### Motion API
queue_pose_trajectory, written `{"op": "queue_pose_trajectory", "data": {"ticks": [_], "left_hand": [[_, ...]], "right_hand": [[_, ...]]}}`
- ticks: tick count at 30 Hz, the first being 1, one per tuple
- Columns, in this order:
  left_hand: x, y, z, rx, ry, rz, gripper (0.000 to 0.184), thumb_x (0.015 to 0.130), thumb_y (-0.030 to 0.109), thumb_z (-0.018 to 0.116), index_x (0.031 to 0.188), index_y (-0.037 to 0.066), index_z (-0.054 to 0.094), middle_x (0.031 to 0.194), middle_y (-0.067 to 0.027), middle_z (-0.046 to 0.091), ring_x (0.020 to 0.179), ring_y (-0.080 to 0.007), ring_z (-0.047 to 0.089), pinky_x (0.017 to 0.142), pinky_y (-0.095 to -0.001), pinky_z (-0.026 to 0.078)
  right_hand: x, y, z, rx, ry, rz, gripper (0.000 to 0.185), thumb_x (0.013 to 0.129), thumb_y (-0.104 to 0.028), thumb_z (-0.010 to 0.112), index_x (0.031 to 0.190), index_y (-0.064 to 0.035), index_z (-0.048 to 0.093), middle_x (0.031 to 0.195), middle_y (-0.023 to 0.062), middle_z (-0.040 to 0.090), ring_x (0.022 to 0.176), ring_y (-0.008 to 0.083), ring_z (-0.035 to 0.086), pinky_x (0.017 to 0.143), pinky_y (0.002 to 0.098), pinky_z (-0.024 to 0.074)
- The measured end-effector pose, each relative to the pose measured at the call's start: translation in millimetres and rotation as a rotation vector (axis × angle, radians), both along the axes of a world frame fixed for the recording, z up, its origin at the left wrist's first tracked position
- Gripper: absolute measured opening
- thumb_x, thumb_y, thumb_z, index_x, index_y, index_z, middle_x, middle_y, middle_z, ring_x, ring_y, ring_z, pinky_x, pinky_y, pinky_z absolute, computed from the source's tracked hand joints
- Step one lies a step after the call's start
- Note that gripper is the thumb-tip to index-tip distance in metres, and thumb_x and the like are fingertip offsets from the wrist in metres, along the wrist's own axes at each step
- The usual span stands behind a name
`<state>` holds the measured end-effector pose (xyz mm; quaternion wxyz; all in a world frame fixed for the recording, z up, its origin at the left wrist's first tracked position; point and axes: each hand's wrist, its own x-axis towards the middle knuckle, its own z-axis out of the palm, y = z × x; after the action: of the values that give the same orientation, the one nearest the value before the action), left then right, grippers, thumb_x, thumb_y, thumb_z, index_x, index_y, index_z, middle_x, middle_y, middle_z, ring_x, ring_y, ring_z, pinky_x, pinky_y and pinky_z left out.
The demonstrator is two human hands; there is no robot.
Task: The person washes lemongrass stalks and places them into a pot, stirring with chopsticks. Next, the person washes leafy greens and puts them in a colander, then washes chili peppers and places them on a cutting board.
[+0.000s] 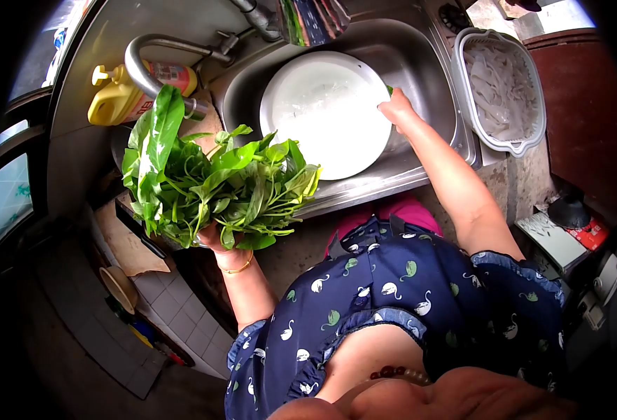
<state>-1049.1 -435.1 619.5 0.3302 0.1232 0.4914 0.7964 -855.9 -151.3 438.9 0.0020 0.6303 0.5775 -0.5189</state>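
Beside the sink, bottle lettering is illegible; right fingers grip the basin, left fingers, under greens, unclear.

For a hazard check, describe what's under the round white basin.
Under the basin, the rectangular silver metal sink shows beyond the rim; whatever lies directly beneath is covered.

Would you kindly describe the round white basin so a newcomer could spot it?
Find the silver metal sink. Over it, the right hand holds the rim of the round white basin. Unlike the oblong grey plastic basket beside the sink, it's circular.
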Motion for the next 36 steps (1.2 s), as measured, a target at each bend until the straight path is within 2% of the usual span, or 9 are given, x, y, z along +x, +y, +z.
{"op": "queue_pose_trajectory", "data": {"ticks": [5, 9, 14, 20, 28, 33, 36], "left_hand": [[-4, -7, -6, 0.049, -0.024, -0.038, 0.059, 0.084, 0.045, 0.051, 0.130, 0.007, 0.043, 0.126, -0.0106, 0.050, 0.113, -0.0282, 0.049, 0.098, -0.0450, 0.038], [-9, -13, -11, 0.041, -0.057, -0.010, 0.059, 0.084, 0.045, 0.051, 0.129, 0.007, 0.044, 0.125, -0.0106, 0.050, 0.113, -0.0281, 0.049, 0.098, -0.0445, 0.039], [-14, -17, -13, 0.031, -0.064, -0.005, 0.059, 0.084, 0.045, 0.051, 0.129, 0.008, 0.044, 0.125, -0.0103, 0.050, 0.112, -0.0279, 0.050, 0.097, -0.0444, 0.039], [-22, -18, -16, 0.122, -0.072, -0.090, 0.058, 0.085, 0.045, 0.051, 0.129, 0.008, 0.044, 0.126, -0.0105, 0.050, 0.113, -0.0280, 0.049, 0.098, -0.0453, 0.038], [-28, -18, -14, 0.166, -0.085, -0.095, 0.061, 0.086, 0.048, 0.049, 0.131, 0.008, 0.043, 0.128, -0.0109, 0.049, 0.115, -0.0286, 0.048, 0.099, -0.0460, 0.037], [-37, -25, -20, 0.097, 0.014, -0.039, 0.058, 0.087, 0.047, 0.048, 0.130, 0.008, 0.044, 0.127, -0.0108, 0.050, 0.113, -0.0283, 0.049, 0.098, -0.0453, 0.038], [-41, -31, -25, 0.057, 0.053, -0.012, 0.056, 0.087, 0.045, 0.048, 0.128, 0.008, 0.045, 0.126, -0.0102, 0.050, 0.112, -0.0276, 0.050, 0.097, -0.0444, 0.039]], "right_hand": [[2, -4, -22, 0.047, 0.063, -0.040, 0.041, 0.072, -0.003, 0.052, 0.112, 0.0065, 0.047, 0.108, 0.0239, 0.057, 0.102, 0.0348, 0.057, 0.085, 0.0375, 0.0460], [4, -8, -32, 0.055, 0.128, -0.087, 0.038, 0.071, -0.001, 0.051, 0.109, 0.0073, 0.050, 0.104, 0.0230, 0.059, 0.098, 0.0327, 0.058, 0.083, 0.0373, 0.0466], [4, -13, -10, 0.035, 0.225, -0.159, 0.036, 0.071, 0.000, 0.050, 0.106, 0.0077, 0.052, 0.101, 0.0226, 0.060, 0.094, 0.0303, 0.060, 0.080, 0.0360, 0.0474], [-1, -8, 5, 0.111, 0.171, -0.074, 0.036, 0.071, 0.000, 0.051, 0.106, 0.0068, 0.052, 0.099, 0.0221, 0.060, 0.093, 0.0301, 0.060, 0.079, 0.0365, 0.0479], [-5, -13, 11, 0.107, 0.214, -0.136, 0.039, 0.072, 0.000, 0.052, 0.110, 0.0064, 0.050, 0.100, 0.0208, 0.060, 0.092, 0.0279, 0.060, 0.078, 0.0349, 0.0478], [5, -10, -15, 0.010, 0.290, -0.169, 0.039, 0.070, 0.000, 0.054, 0.108, 0.0072, 0.052, 0.098, 0.0202, 0.061, 0.089, 0.0269, 0.061, 0.077, 0.0335, 0.0474], [4, -16, -7, -0.015, 0.279, -0.236, 0.037, 0.070, 0.000, 0.054, 0.106, 0.0080, 0.053, 0.096, 0.0193, 0.061, 0.087, 0.0269, 0.061, 0.076, 0.0336, 0.0474]]}}
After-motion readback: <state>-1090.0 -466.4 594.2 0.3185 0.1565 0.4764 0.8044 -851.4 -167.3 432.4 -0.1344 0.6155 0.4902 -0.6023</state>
